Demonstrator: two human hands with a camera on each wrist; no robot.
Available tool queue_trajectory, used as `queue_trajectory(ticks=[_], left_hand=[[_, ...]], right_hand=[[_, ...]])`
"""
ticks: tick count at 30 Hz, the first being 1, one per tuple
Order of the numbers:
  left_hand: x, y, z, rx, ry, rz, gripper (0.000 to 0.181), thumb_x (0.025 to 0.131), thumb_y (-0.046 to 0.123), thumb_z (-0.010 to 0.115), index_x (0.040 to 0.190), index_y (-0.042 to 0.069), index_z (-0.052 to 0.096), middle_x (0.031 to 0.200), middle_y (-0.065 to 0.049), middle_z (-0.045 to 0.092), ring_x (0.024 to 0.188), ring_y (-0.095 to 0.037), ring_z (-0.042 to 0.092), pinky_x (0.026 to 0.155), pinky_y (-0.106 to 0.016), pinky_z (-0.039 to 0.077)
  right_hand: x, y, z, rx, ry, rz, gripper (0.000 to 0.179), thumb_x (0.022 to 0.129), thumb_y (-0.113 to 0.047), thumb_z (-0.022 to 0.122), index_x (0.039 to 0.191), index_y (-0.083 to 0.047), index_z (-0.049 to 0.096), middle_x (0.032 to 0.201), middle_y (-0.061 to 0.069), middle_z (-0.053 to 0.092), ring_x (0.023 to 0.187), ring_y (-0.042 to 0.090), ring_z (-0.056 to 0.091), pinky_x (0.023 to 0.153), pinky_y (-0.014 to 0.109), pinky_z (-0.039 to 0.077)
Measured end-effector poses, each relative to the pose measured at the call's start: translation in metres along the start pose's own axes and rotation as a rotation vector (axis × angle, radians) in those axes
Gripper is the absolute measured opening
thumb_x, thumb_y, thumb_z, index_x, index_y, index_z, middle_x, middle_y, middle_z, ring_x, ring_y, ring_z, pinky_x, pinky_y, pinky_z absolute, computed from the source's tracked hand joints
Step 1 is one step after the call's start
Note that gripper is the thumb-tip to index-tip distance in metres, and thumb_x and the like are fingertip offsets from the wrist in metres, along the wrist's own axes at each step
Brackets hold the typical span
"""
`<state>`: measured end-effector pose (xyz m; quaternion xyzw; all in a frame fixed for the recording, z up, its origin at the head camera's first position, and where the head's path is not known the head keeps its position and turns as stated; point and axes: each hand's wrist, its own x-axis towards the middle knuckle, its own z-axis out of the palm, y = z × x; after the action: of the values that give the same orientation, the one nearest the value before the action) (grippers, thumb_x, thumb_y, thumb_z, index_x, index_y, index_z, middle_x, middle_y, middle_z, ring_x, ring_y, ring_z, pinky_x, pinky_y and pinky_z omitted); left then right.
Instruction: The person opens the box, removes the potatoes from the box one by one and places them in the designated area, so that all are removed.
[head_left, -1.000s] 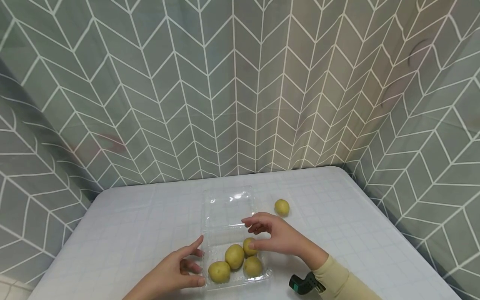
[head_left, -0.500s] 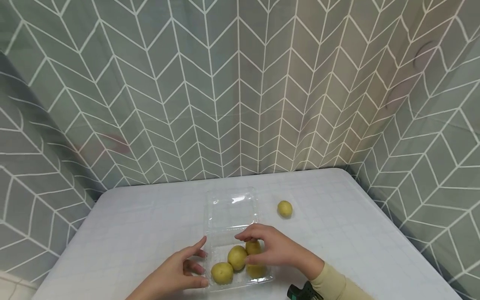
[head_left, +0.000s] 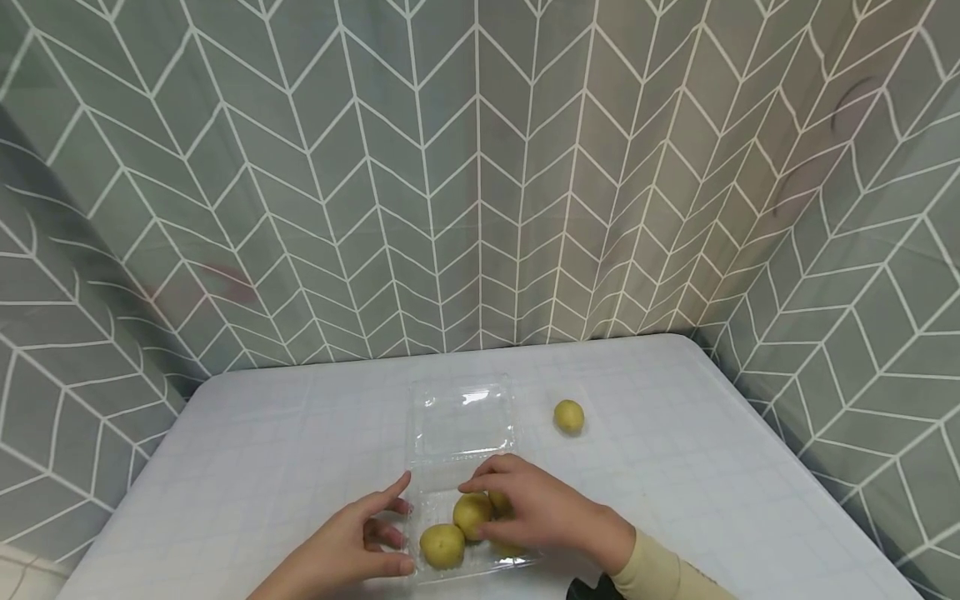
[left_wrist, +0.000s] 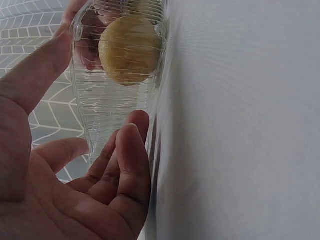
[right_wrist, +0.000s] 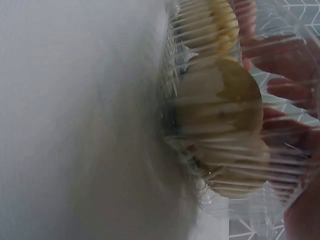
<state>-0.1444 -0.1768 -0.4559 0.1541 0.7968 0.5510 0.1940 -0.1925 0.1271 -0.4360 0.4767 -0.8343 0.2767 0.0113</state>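
A clear plastic clamshell box (head_left: 433, 502) lies with its lid folded back. Several round yellow fruits sit inside, among them a front-left fruit (head_left: 442, 547) and a middle fruit (head_left: 469, 512). My right hand (head_left: 540, 510) curls over the box, its index finger and thumb at opposite sides of the middle fruit; two more fruits are mostly hidden under it. At the box's left side is my left hand (head_left: 348, 537), thumb and fingers spread along the wall. Through that ribbed wall, the left wrist view shows a fruit (left_wrist: 129, 52) beyond the fingers.
One loose yellow fruit (head_left: 569, 417) sits on the white table (head_left: 300, 442), right of the open lid (head_left: 465, 421). A black wrist device (head_left: 595, 588) shows below the right sleeve. Grey chevron-patterned curtains (head_left: 480, 208) enclose the back and sides.
My right hand has come down and leftward, from above the back-right fruit to around the middle one. My left hand keeps its place at the box's side.
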Motion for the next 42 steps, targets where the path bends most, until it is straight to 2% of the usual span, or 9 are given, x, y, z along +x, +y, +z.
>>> queue_trajectory(ticks=[6, 12, 19, 24, 31, 35, 39, 42], left_hand=[[0.000, 0.001, 0.000, 0.012, 0.000, 0.012, 0.095, 0.080, 0.023, 0.084, 0.157, 0.011, 0.028, 0.131, -0.013, 0.053, 0.095, -0.021, 0.063, 0.078, -0.026, 0.054], [0.000, 0.003, 0.000, 0.013, -0.004, -0.011, 0.097, 0.080, 0.026, 0.084, 0.157, 0.011, 0.028, 0.130, -0.012, 0.053, 0.095, -0.022, 0.062, 0.078, -0.026, 0.055], [-0.001, 0.005, 0.000, 0.014, -0.001, -0.002, 0.097, 0.080, 0.024, 0.085, 0.157, 0.011, 0.028, 0.130, -0.013, 0.053, 0.095, -0.023, 0.062, 0.078, -0.026, 0.054], [-0.001, 0.004, 0.000, 0.010, 0.001, -0.009, 0.097, 0.080, 0.025, 0.085, 0.157, 0.011, 0.027, 0.130, -0.013, 0.053, 0.095, -0.022, 0.062, 0.078, -0.026, 0.055], [-0.001, 0.001, 0.000, 0.019, -0.003, 0.019, 0.097, 0.080, 0.024, 0.084, 0.157, 0.010, 0.027, 0.131, -0.014, 0.052, 0.094, -0.020, 0.062, 0.078, -0.026, 0.054], [-0.001, 0.001, 0.001, 0.018, 0.003, 0.019, 0.097, 0.080, 0.023, 0.085, 0.157, 0.011, 0.027, 0.131, -0.013, 0.052, 0.093, -0.019, 0.062, 0.078, -0.025, 0.054], [-0.001, 0.001, 0.001, 0.024, 0.006, 0.021, 0.097, 0.080, 0.023, 0.085, 0.157, 0.011, 0.028, 0.131, -0.013, 0.052, 0.094, -0.020, 0.062, 0.078, -0.026, 0.054], [-0.001, 0.001, 0.001, 0.021, 0.005, 0.018, 0.097, 0.080, 0.023, 0.085, 0.157, 0.010, 0.027, 0.131, -0.014, 0.052, 0.094, -0.020, 0.062, 0.078, -0.026, 0.054]], right_hand=[[0.002, -0.004, 0.000, -0.052, -0.001, -0.018, 0.046, 0.085, -0.031, 0.079, 0.125, -0.013, 0.068, 0.119, -0.007, 0.058, 0.109, 0.005, 0.053, 0.094, 0.022, 0.045], [0.006, -0.005, 0.002, -0.143, -0.019, -0.050, 0.040, 0.086, -0.033, 0.077, 0.121, -0.014, 0.070, 0.114, -0.008, 0.060, 0.102, 0.005, 0.054, 0.089, 0.020, 0.044], [0.009, -0.004, 0.006, -0.244, -0.036, -0.091, 0.038, 0.084, -0.035, 0.077, 0.118, -0.019, 0.071, 0.109, -0.010, 0.061, 0.096, 0.003, 0.056, 0.087, 0.026, 0.046], [0.010, -0.008, 0.006, -0.265, -0.075, -0.062, 0.041, 0.085, -0.040, 0.077, 0.122, -0.022, 0.070, 0.111, -0.012, 0.061, 0.098, 0.002, 0.055, 0.088, 0.030, 0.046], [0.011, -0.010, 0.008, -0.291, -0.141, -0.012, 0.047, 0.086, -0.045, 0.076, 0.127, -0.024, 0.067, 0.116, -0.015, 0.063, 0.104, 0.000, 0.056, 0.090, 0.031, 0.045], [0.012, -0.010, 0.010, -0.305, -0.123, -0.016, 0.049, 0.084, -0.044, 0.078, 0.126, -0.022, 0.067, 0.113, -0.017, 0.064, 0.099, -0.001, 0.056, 0.088, 0.030, 0.045], [0.013, -0.010, 0.012, -0.296, -0.068, -0.001, 0.051, 0.081, -0.040, 0.080, 0.124, -0.017, 0.067, 0.105, -0.020, 0.063, 0.090, -0.002, 0.053, 0.086, 0.029, 0.044], [0.013, -0.009, 0.012, -0.274, -0.025, 0.006, 0.050, 0.079, -0.038, 0.081, 0.122, -0.014, 0.068, 0.108, -0.016, 0.064, 0.094, 0.001, 0.055, 0.088, 0.030, 0.045]])
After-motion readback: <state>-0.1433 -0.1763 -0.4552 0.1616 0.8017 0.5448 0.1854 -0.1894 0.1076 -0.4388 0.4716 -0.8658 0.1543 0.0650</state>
